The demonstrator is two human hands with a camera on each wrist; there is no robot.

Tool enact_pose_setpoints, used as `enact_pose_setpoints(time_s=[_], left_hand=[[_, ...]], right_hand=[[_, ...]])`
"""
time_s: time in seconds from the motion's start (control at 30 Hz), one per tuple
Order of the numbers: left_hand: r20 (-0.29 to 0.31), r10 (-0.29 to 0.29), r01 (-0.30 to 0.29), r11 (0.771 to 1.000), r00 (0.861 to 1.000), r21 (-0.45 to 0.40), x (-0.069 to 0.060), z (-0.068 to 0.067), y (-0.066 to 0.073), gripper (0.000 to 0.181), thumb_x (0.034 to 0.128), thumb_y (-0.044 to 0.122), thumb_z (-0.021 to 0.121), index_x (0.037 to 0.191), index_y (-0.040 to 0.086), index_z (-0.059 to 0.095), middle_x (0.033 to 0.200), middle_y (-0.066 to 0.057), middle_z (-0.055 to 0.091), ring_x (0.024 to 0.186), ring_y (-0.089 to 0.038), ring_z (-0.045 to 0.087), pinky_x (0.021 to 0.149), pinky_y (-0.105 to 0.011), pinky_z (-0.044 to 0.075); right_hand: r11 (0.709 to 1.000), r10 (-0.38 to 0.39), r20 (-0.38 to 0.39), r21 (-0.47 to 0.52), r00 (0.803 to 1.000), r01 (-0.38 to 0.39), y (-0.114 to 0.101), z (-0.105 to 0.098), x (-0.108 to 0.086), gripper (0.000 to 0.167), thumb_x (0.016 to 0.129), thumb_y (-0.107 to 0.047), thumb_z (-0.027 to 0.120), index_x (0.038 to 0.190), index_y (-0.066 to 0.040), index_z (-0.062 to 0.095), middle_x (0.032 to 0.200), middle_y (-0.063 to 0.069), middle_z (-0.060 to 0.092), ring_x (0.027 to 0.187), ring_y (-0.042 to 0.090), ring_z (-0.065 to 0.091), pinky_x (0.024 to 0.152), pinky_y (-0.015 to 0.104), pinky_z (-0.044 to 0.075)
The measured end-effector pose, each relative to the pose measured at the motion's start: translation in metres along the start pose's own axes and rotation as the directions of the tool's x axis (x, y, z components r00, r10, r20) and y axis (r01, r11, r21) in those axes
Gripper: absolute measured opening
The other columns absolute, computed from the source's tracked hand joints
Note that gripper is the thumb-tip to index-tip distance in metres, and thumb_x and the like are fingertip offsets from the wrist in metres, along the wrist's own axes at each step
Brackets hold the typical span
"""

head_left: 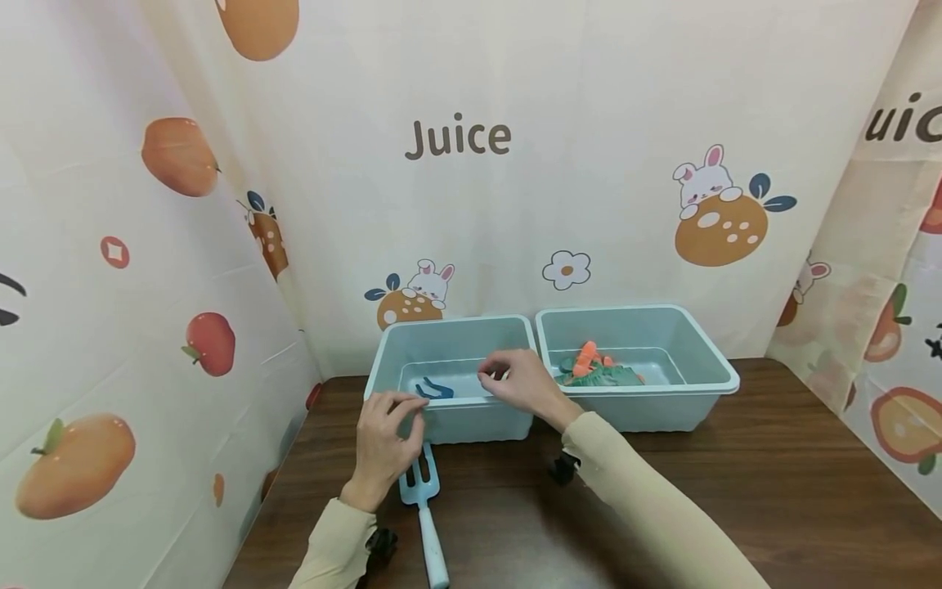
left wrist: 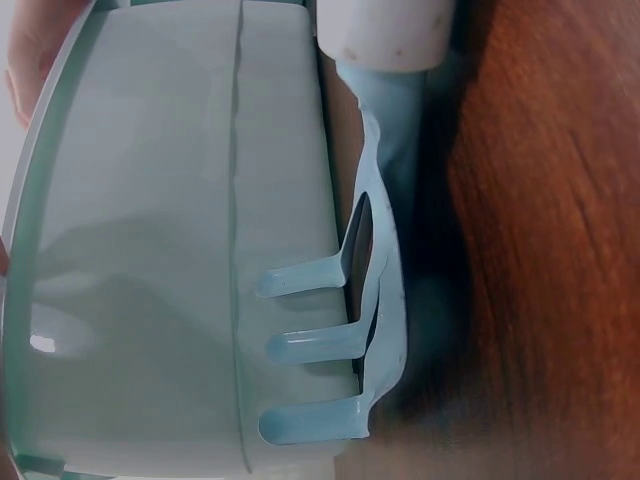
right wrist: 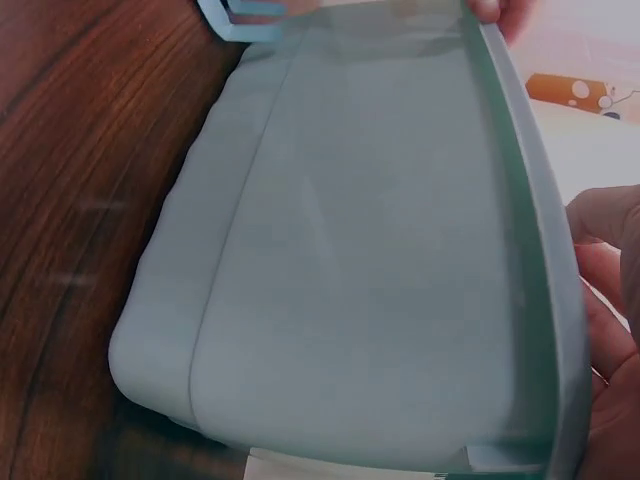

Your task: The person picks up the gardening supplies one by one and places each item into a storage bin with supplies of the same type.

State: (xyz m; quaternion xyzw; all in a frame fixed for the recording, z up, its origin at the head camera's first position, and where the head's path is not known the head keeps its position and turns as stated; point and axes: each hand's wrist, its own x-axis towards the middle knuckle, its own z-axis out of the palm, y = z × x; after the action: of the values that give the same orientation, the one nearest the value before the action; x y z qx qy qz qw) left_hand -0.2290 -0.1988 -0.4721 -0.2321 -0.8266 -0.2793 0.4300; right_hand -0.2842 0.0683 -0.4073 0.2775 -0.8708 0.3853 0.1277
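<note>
My left hand (head_left: 383,438) is at the front left rim of the left bin (head_left: 478,424), fingers loosely bent. The fingertips appear at or just above the rim; contact is unclear. Inside that bin lies a dark blue two-pronged piece (head_left: 439,393), close behind these fingertips. My right hand (head_left: 521,380) hovers over the same bin's front right part, with fingers loosely curled and thumb near the index finger. No held object is clear in it. Below the left hand, a light blue hand fork (head_left: 421,491) lies on the table, its tines (left wrist: 315,347) toward the bin's front wall.
A second pale green-blue bin (head_left: 640,405) stands close on the right. It holds an orange piece (head_left: 585,358) and green leafy-looking pieces (head_left: 603,376). A printed curtain (head_left: 471,221) hangs behind both bins. The table (head_left: 780,458) is dark wood.
</note>
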Motion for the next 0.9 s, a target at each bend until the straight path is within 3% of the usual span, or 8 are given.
enact_pose_setpoints(time_s=[0.33,0.9], left_hand=[[-0.012,0.006,-0.006,1.0,1.0,-0.004,0.0,0.0,-0.001,0.017,0.0885,0.009,0.075,0.102,0.013,0.084,0.102,-0.004,0.074,0.094,-0.025,0.062,0.083,-0.046,0.052],[-0.011,0.003,-0.003,1.0,1.0,-0.016,0.0,0.001,0.0,0.017,0.0892,0.01,0.074,0.103,0.014,0.084,0.103,-0.004,0.075,0.094,-0.025,0.063,0.083,-0.046,0.052]], right_hand=[[0.998,-0.031,-0.026,0.052,0.999,0.033,-0.005,0.0,-0.006,0.012,0.098,-0.018,0.071,0.098,-0.017,0.083,0.089,-0.005,0.078,0.077,0.005,0.065,0.07,0.024,0.058],[0.989,-0.072,-0.017,0.13,0.997,0.074,-0.016,0.005,-0.022,0.016,0.095,-0.013,0.066,0.084,-0.022,0.074,0.078,-0.011,0.07,0.073,0.003,0.062,0.071,0.026,0.058]])
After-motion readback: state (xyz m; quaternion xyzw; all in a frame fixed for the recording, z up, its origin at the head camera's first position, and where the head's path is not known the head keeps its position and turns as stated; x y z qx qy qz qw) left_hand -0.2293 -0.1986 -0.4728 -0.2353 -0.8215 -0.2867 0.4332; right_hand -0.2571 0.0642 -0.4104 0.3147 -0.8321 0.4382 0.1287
